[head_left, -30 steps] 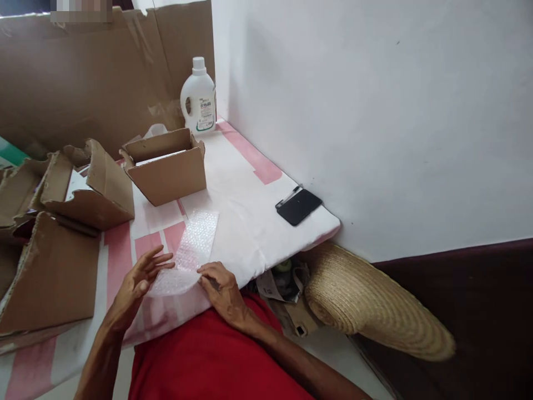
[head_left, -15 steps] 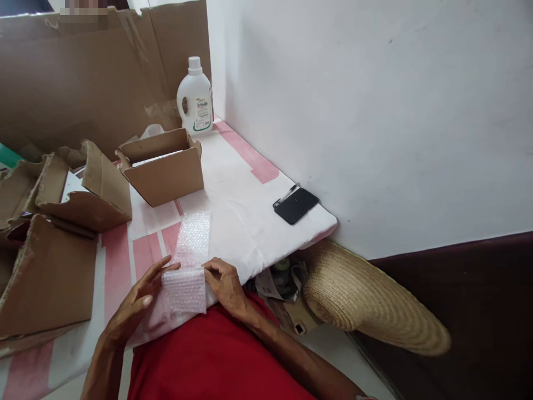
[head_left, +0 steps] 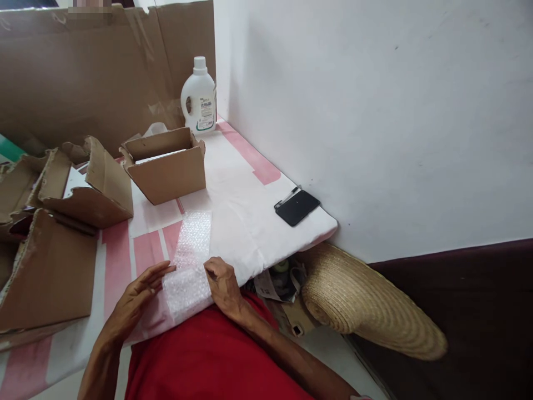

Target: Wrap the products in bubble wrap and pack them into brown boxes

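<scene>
A clear strip of bubble wrap (head_left: 194, 236) lies at the near edge of the table, its far part flat on the cloth. The nearer part (head_left: 187, 294) reaches down to the table edge by the red garment. My right hand (head_left: 222, 286) has its fingers curled at the right side of the bubble wrap, gripping its edge; the fingertips are partly hidden. On the opposite side, my left hand (head_left: 141, 291) has its fingers stretched out, their tips beside the wrap's left edge. Its thumb is hardly visible.
Open cardboard boxes stand at the left (head_left: 50, 272) and behind the wrap (head_left: 169, 175). A white bottle (head_left: 200, 100) is at the back, before a tall cardboard panel (head_left: 104, 72). Near the wall lies a flat black object (head_left: 297, 207). A straw hat (head_left: 366, 305) sits below the table's right edge.
The near part of the bubble wrap has shifted and lies flatter. My right hand has turned and its fingers have curled more. My left hand's thumb has moved in from its spread position.
</scene>
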Demonstrator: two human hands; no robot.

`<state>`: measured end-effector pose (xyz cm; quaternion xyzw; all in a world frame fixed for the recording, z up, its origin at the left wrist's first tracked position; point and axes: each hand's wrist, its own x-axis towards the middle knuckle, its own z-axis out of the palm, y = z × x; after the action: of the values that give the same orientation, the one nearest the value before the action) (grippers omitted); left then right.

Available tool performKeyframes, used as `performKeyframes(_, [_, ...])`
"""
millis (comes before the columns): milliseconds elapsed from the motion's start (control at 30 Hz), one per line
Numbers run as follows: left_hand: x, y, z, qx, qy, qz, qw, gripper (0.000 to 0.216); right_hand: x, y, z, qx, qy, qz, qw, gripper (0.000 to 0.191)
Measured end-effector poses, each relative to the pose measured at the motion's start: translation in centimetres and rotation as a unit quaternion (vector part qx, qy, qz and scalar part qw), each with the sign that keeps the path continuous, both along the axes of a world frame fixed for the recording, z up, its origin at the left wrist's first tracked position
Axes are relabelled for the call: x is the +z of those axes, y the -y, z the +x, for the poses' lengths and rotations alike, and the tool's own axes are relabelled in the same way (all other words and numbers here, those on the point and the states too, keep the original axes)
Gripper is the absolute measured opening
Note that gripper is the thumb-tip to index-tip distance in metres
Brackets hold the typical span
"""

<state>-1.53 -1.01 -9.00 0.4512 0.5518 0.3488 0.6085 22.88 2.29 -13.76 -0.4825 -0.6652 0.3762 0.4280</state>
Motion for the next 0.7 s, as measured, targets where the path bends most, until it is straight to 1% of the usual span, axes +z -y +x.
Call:
performKeyframes(100, [0.1, -0.2, 0.2, -0.006, -0.055, 0.024, 0.998, 0.062, 0.0, -0.1, -0.1, -0.002, 0.000, -0.002, 1.000, 0.031])
performKeyframes(167, [0.0, -0.5, 0.7, 0.009, -0.080, 0.044, 0.996, 0.066, 0.0, -0.2, -0.3, -0.016, -0.009, -0.009, 1.000, 0.035])
performKeyframes(300, [-1.0, -1.2, 2.3, 0.078, -0.163, 0.084, 0.980, 0.065, 0.1, -0.3, -0.8, -0.070, -0.010, -0.020, 0.997, 0.041])
performKeyframes(367, [-1.5, -1.5, 3.1, 0.112, -0.199, 0.098, 0.969, 0.063, 0.1, -0.3, -1.0, -0.078, -0.002, -0.012, 0.997, 0.039])
performKeyframes(433, [-1.8, -1.6, 3.7, 0.127, -0.225, 0.115, 0.959, 0.061, -0.1, -0.3, -1.2, -0.080, 0.004, -0.001, 0.997, 0.038])
performKeyframes(633, [-1.9, -1.8, 4.4, 0.119, -0.278, 0.140, 0.943, 0.056, -0.4, -0.2, -1.3, -0.086, 0.010, 0.024, 0.996, 0.038])
performKeyframes(700, [-1.9, -1.8, 4.4, 0.106, -0.307, 0.172, 0.930, 0.052, -0.4, -0.2, -1.4, -0.090, 0.015, 0.023, 0.996, 0.037])
